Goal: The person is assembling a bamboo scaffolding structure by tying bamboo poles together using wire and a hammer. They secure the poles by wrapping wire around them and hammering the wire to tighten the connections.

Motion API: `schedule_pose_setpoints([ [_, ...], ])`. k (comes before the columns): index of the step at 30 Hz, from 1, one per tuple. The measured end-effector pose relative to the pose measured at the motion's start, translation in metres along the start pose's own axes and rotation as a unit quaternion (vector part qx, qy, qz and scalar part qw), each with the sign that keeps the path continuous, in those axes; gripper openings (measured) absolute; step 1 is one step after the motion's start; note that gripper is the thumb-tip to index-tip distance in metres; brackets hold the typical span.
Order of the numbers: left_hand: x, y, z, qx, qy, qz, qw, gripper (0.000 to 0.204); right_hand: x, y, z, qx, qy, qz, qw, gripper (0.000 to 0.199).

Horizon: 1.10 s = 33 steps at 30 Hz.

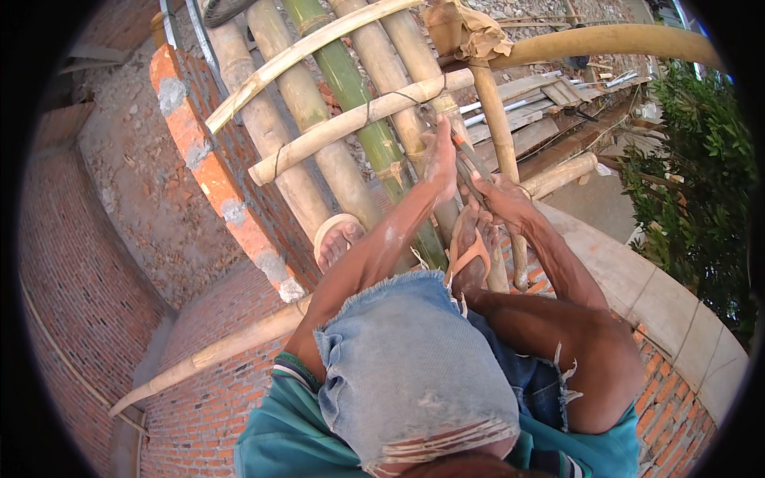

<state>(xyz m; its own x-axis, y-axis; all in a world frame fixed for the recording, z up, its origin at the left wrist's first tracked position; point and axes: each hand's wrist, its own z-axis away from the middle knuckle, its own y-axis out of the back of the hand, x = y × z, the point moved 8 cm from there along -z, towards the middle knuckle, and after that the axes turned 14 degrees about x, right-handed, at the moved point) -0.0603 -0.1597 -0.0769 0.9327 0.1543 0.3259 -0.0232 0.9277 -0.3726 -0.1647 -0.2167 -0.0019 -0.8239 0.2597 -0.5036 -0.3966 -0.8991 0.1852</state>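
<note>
My left hand (441,158) reaches up to the joint where a horizontal bamboo pole (351,121) crosses the upright poles, its fingers at the thin binding wire (421,102) there. My right hand (500,197) sits just below and to the right, closed on the dark handles of a pair of pliers (464,156) whose jaws point up at the same joint. Whether the left fingers pinch the wire or only press on the bamboo is not clear. Both my feet in sandals (338,239) rest on the poles below the hands.
I am high on a bamboo scaffold against a brick wall (199,159). A green upright pole (358,103) runs through the lashings. A curved pole (606,40) passes at the upper right, with planks below and a leafy bush (701,183) to the right. A concrete ledge (661,295) curves below.
</note>
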Motion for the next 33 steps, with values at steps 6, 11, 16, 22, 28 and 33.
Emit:
schedule_pose_setpoints([
  [6, -0.001, 0.007, 0.000, -0.054, 0.040, 0.069, 0.995, 0.047, 0.022, -0.018, 0.001, 0.010, -0.095, 0.110, 0.989, 0.071],
  [11, 0.002, 0.003, 0.003, -0.015, 0.010, 0.028, 0.999, 0.046, -0.022, -0.009, 0.007, 0.058, 0.074, 0.109, 0.990, 0.072],
  [16, 0.019, -0.003, 0.017, -0.075, -0.005, 0.026, 0.997, 0.040, -0.003, -0.024, 0.020, -0.103, -0.084, -0.152, 0.979, 0.058],
  [22, 0.012, -0.001, 0.032, 0.002, -0.137, -0.174, 0.975, 0.048, 0.000, -0.007, 0.039, 0.153, 0.191, 0.258, 0.935, 0.057],
  [28, 0.011, -0.008, 0.041, -0.137, -0.039, -0.060, 0.988, 0.065, -0.046, 0.017, 0.078, 0.241, 0.269, 0.252, 0.898, 0.042],
  [33, 0.054, 0.003, 0.034, -0.243, -0.112, -0.266, 0.926, 0.082, -0.064, 0.058, 0.087, 0.355, 0.299, 0.264, 0.845, 0.037],
])
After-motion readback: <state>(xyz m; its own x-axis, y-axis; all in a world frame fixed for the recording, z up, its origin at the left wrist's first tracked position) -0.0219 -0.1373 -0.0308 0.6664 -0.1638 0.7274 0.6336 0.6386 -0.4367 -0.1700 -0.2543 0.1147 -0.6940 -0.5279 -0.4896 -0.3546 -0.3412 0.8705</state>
